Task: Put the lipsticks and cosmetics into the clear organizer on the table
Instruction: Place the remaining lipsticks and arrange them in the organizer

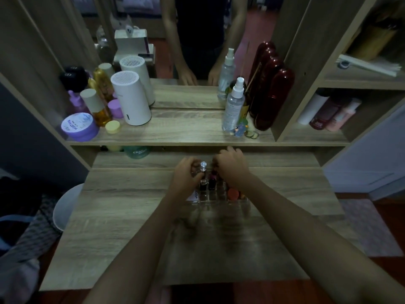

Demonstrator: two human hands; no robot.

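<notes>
The wood-grain surface (122, 216) spreads wide and bare to either side of both hands and toward the near edge; a raised shelf (175, 132) crowds close beyond the fingertips. Under the hands sits the clear organizer (215, 199), a gridded plastic tray with several lipsticks (211, 183) upright in its cells. The left hand (186, 178) curls closed around a clear-capped bottle (203, 166). The right hand (231, 166) bends over the far cells; its grip I cannot tell.
</notes>
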